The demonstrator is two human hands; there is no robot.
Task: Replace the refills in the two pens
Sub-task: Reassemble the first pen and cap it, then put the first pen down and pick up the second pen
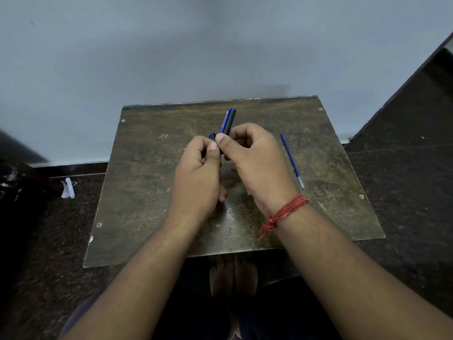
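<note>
Head view: our left hand (196,173) and right hand (255,155) both pinch the blue-and-black plastic pen (226,123) above the worn brown wooden table (147,192); a thin blue plastic refill (292,160) lies at right; light, slick, we judge, and best held at the ends

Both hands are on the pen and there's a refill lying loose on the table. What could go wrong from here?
1. The refill lies loose near the table's right edge; a bump might roll it off.
2. The left hand and right hand pinch the pen above the table; a part slipping free may drop to the dark floor and be hard to spot.
</note>
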